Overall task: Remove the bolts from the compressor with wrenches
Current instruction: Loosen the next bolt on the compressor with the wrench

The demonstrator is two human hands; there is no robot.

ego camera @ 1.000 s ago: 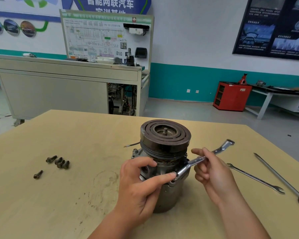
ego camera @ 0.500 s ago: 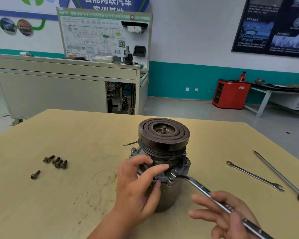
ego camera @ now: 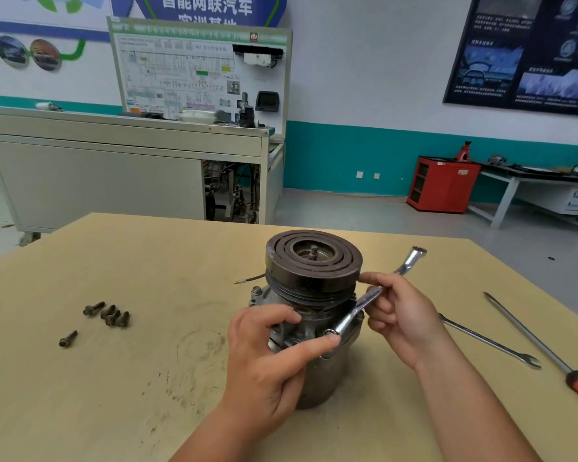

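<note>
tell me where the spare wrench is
In the head view, the spare wrench lies flat on the table right of the compressor, between the right hand and the red-handled screwdriver.

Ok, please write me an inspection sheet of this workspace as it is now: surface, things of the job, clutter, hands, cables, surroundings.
Surface: wooden table, scuffed and stained near the middle.
Job's things: compressor standing upright, pulley on top; ring wrench with its ring end at the flange; five loose bolts lying at the left.
Clutter: open-end wrench and red-handled screwdriver lying at the right, apart from the compressor.
Grips: left hand holds the compressor, thumb at the ring end; right hand pinches the ring wrench's shank.
Cables: one thin wire lying behind the compressor.
Surroundings: training bench with a wiring board, red cabinet, dark wall poster.
</note>
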